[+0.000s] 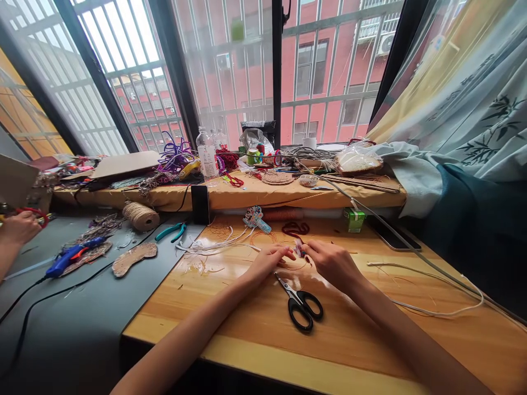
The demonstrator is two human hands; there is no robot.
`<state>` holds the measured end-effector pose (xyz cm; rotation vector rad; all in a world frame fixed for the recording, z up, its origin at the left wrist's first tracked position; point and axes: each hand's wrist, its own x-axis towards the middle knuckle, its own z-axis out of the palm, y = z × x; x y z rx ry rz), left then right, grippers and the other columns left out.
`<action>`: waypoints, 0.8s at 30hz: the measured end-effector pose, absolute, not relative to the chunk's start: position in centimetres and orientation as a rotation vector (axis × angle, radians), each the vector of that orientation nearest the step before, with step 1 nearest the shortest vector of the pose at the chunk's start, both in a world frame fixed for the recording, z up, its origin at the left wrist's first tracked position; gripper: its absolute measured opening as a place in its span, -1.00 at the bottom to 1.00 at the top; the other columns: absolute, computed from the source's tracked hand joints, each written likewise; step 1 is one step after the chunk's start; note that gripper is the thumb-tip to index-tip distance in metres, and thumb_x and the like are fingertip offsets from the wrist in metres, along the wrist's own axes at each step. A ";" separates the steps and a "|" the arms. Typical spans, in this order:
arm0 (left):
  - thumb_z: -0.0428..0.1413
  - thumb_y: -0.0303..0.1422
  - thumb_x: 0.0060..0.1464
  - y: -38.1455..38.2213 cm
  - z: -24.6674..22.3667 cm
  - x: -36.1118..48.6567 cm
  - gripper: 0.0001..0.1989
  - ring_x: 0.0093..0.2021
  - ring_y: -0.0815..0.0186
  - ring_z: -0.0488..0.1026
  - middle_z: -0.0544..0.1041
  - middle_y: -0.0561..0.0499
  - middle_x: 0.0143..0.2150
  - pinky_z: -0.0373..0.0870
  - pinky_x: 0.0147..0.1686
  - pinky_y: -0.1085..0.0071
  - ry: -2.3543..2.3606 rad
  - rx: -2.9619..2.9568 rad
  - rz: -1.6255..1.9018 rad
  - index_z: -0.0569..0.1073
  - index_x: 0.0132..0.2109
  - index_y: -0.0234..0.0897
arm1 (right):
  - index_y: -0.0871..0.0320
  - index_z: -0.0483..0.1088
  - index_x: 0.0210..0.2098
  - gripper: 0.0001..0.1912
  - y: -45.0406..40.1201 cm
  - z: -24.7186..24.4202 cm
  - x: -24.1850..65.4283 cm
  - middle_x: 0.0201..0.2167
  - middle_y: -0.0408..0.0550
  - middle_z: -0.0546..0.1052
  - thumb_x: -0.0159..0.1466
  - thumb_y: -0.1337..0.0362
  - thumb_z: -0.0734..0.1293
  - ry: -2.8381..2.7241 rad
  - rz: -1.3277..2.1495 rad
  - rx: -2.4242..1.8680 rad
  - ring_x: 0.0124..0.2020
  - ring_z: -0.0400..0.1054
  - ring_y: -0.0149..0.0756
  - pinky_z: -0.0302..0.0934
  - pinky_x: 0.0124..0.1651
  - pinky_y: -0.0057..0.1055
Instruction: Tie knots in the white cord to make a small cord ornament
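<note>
Above the middle of the wooden table, my left hand and my right hand are close together. My right fingers are closed on a small pink-and-white piece, partly hidden by them. A dark red cord lies just beyond and runs toward that hand. My left fingertips are bent together beside the piece; what they pinch, if anything, is too small to tell. Black-handled scissors lie partly open just below my hands. White cords and thin copper-coloured strands spread to the left, near a patterned blue tag.
A person's hand holds red-handled scissors at far left. Nearby lie a blue glue gun, twine spool, teal pliers and black cable. A cluttered shelf runs behind; a green box and phone sit right.
</note>
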<state>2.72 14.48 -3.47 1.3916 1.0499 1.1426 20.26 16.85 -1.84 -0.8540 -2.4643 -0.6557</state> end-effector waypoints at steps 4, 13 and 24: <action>0.01 -0.03 -0.14 14.6 -3.6 2.8 -0.58 -0.42 0.40 0.29 0.42 -0.02 -0.38 0.21 -0.44 0.50 1.142 1.455 1.098 0.45 -0.45 -0.35 | 0.18 0.37 -0.38 -0.84 16.9 -1.5 20.3 -0.49 -0.14 0.40 0.16 0.46 0.18 -2.452 -0.690 -0.827 -0.47 0.23 -0.41 -0.08 -0.44 -0.46; 0.01 -0.02 -0.13 15.2 -3.8 2.1 -0.55 -0.64 0.56 0.10 0.25 0.10 -0.59 -0.08 -0.62 0.56 1.051 1.119 1.154 0.43 -0.36 -0.37 | 0.20 0.36 -0.33 -0.83 16.8 -1.8 20.2 -0.48 -0.11 0.41 0.20 0.43 0.15 -2.430 -0.808 -0.693 -0.46 0.23 -0.39 -0.10 -0.45 -0.43; 0.07 -0.13 -0.12 14.8 -3.4 2.0 -0.66 -0.57 0.52 0.19 0.36 0.03 -0.49 0.10 -0.51 0.52 0.960 1.280 1.138 0.41 -0.45 -0.40 | 0.22 0.35 -0.34 -0.79 16.8 -2.1 19.9 -0.50 -0.09 0.40 0.19 0.48 0.11 -2.456 -0.842 -0.647 -0.47 0.25 -0.38 -0.08 -0.45 -0.43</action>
